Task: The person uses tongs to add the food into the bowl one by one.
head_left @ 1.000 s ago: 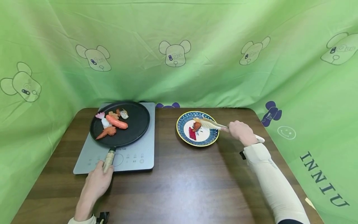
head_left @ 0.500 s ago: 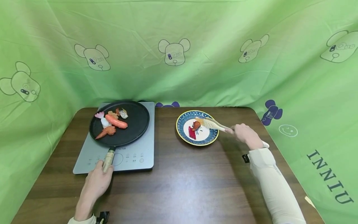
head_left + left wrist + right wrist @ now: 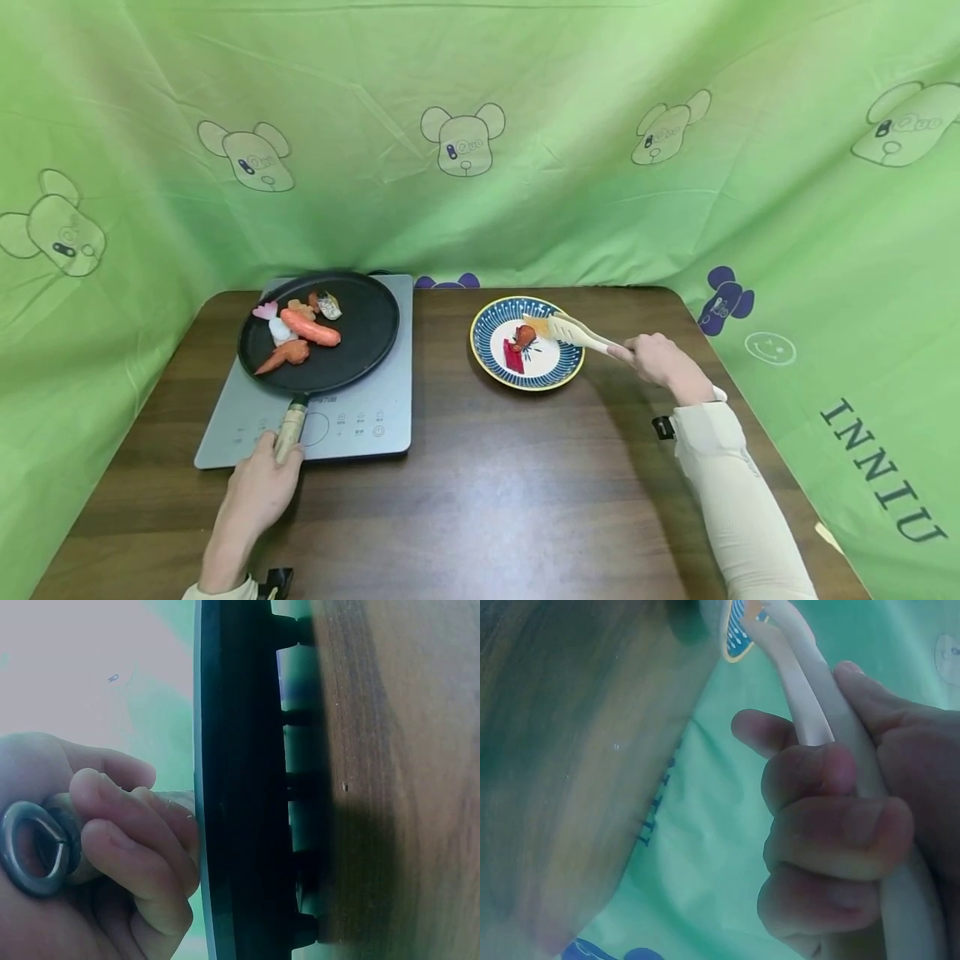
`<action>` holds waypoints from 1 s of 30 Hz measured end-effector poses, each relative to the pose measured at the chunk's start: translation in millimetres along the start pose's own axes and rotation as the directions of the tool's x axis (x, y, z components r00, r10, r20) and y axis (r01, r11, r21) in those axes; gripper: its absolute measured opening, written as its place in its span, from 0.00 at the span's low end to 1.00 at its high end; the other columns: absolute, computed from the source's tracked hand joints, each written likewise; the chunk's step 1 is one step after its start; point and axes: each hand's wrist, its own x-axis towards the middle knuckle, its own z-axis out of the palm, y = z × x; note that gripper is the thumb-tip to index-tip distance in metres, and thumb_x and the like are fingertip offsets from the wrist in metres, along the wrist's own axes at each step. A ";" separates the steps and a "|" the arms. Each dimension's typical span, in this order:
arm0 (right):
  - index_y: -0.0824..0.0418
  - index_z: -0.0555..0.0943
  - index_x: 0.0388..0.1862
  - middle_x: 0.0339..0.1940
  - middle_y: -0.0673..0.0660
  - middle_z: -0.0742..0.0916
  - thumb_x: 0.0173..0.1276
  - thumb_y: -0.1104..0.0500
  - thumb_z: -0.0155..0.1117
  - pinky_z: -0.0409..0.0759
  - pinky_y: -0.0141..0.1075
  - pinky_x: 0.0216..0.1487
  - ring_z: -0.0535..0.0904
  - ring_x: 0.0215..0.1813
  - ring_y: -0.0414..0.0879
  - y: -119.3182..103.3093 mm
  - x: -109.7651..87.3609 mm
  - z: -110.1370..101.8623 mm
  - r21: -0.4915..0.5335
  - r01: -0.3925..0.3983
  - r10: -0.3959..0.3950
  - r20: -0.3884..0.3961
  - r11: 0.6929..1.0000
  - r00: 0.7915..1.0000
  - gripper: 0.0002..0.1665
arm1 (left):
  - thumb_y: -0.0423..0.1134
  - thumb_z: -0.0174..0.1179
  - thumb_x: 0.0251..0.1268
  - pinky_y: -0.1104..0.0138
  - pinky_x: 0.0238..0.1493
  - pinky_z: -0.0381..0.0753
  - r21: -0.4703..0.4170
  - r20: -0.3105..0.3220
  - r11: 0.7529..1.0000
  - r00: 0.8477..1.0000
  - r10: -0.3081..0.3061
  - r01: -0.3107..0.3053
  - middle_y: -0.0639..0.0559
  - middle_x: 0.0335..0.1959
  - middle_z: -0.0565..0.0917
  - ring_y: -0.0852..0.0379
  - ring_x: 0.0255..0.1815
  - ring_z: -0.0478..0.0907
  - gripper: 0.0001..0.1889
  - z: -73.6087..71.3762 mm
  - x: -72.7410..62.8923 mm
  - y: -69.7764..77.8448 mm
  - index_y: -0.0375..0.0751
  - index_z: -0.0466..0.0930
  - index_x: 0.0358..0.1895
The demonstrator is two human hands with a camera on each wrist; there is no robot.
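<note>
My left hand (image 3: 264,483) grips the beige handle (image 3: 291,429) of a flat black pan (image 3: 360,333). In the left wrist view its fingers curl round the handle, and a metal ring (image 3: 30,877) hangs at the handle's end. Cream tongs (image 3: 572,332) are in my right hand (image 3: 663,362), several fingers wrapped about both arms. Their heads reach over the patterned blue-and-white plate (image 3: 489,367), right at a tan food piece (image 3: 536,325). Beside that lie a reddish-brown piece (image 3: 524,337) and a flat red piece (image 3: 513,357).
The pan stands on a grey induction cooktop (image 3: 225,442). In it lie a sausage (image 3: 311,327), a brown wing-like piece (image 3: 285,355), a white piece with a pink tail (image 3: 277,325) and other small food pieces. Green cloth (image 3: 465,217) surrounds the wooden table (image 3: 480,508).
My right hand has drawn slightly right and toward me with the tongs, whose heads have shifted right a little and look turned. My left hand and the pan stay in place.
</note>
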 end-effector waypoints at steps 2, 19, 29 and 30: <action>0.61 0.82 0.33 0.21 0.55 0.77 0.72 0.42 0.49 0.72 0.54 0.35 0.75 0.29 0.54 -1.6 -0.1 -0.8 -0.005 -0.005 0.005 -0.002 1.000 1.000 0.26 | 0.51 0.42 0.71 0.61 0.18 0.64 -0.002 -0.001 1.000 1.000 -0.002 0.002 0.43 0.23 0.68 0.50 0.18 0.66 0.23 -0.2 -0.1 0.0 0.31 0.60 0.53; 0.57 0.75 0.24 0.21 0.60 0.79 0.68 0.35 0.51 0.71 0.56 0.25 0.77 0.25 0.60 -9.3 0.7 1.8 -0.123 -0.083 0.074 -0.076 0.989 0.994 0.28 | 0.51 0.42 0.71 0.61 0.18 0.64 -0.008 -0.003 1.000 1.000 -0.004 0.004 0.43 0.23 0.68 0.51 0.18 0.67 0.24 -0.2 1.4 -1.0 0.31 0.59 0.54; 0.59 0.74 0.20 0.20 0.59 0.79 0.69 0.37 0.51 0.73 0.56 0.26 0.78 0.24 0.59 -18.6 12.8 -11.3 -0.215 -0.031 0.026 -0.030 0.976 0.999 0.29 | 0.51 0.42 0.71 0.61 0.18 0.64 -0.008 -0.004 1.000 1.000 0.000 0.000 0.43 0.23 0.68 0.50 0.18 0.66 0.24 1.7 1.6 -2.8 0.31 0.59 0.54; 0.59 0.73 0.19 0.20 0.59 0.79 0.69 0.37 0.51 0.74 0.55 0.26 0.78 0.24 0.59 -19.1 14.1 -11.7 -0.222 -0.026 0.022 -0.022 0.975 1.000 0.30 | 0.51 0.42 0.71 0.61 0.18 0.64 -0.009 0.001 1.000 1.000 -0.001 0.001 0.43 0.23 0.68 0.50 0.18 0.66 0.24 1.9 1.6 -3.0 0.31 0.59 0.54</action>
